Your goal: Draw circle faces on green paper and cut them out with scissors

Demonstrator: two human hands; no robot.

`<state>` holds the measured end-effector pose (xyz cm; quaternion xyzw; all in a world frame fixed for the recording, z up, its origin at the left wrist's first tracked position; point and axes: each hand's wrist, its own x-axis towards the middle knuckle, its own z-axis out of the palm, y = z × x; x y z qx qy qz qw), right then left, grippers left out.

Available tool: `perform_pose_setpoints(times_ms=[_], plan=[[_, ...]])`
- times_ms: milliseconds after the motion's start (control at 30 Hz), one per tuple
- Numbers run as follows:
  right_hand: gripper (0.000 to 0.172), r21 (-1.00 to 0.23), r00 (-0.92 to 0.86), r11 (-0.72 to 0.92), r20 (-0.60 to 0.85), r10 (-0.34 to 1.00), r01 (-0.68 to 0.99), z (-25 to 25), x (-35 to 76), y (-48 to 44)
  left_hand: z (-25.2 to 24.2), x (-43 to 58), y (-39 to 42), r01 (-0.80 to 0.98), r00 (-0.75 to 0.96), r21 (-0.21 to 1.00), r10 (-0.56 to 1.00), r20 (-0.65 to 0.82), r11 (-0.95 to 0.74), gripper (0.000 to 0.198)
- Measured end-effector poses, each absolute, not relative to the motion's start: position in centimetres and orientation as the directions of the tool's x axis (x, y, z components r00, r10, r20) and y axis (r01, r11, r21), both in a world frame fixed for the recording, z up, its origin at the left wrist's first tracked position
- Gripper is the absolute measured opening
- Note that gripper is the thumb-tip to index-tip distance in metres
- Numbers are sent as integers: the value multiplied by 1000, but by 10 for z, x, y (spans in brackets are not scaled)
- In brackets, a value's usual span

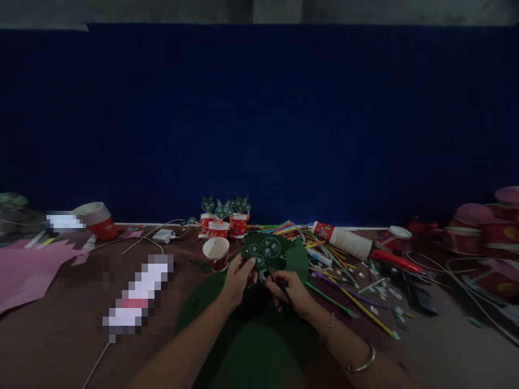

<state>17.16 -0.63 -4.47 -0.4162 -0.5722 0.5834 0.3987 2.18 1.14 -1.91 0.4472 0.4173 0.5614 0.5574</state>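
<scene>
Near the middle of the table, my left hand pinches the edge of dark green paper that bears light outlined shapes. To its right, my right hand is closed round dark scissors, whose blades reach up to the paper by the drawn shapes. More green paper spreads below both hands. An open red and white paper cup stands just left of my left hand. Behind it are red cups topped with green cat-like paper faces.
Colourful pipe cleaners and paper scraps lie on the right, near a toppled cup stack and a red-handled tool. Pink paper, stacked cups and a white charger with cables are on the left.
</scene>
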Motion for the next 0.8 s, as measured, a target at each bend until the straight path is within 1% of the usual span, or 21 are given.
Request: perform_pose_setpoints(times_ms=[100, 267, 533, 700, 800], plan=[[41, -999, -338, -50, -49, 940, 7, -45, 172, -6, -21, 20, 12, -229, 43, 973, 998, 37, -26, 27], [40, -999, -356, -40, -34, 934, -12, -47, 174, -4, -27, 18, 14, -201, 123, 979, 992, 38, -13, 26], [42, -996, -327, -93, -90, 941, 7, -42, 175, -4, -24, 20, 13, -242, 82, 970, 997, 7, 13, 27], [42, -995, -342, -98, -94, 935, 7, -44, 176, -3, -23, 21, 13, -244, 41, 970, 999, 19, -9, 28], [42, -994, -357, -106, -99, 929, 1, -44, 177, -3, -24, 21, 13, -246, 54, 969, 998, 34, -20, 28]])
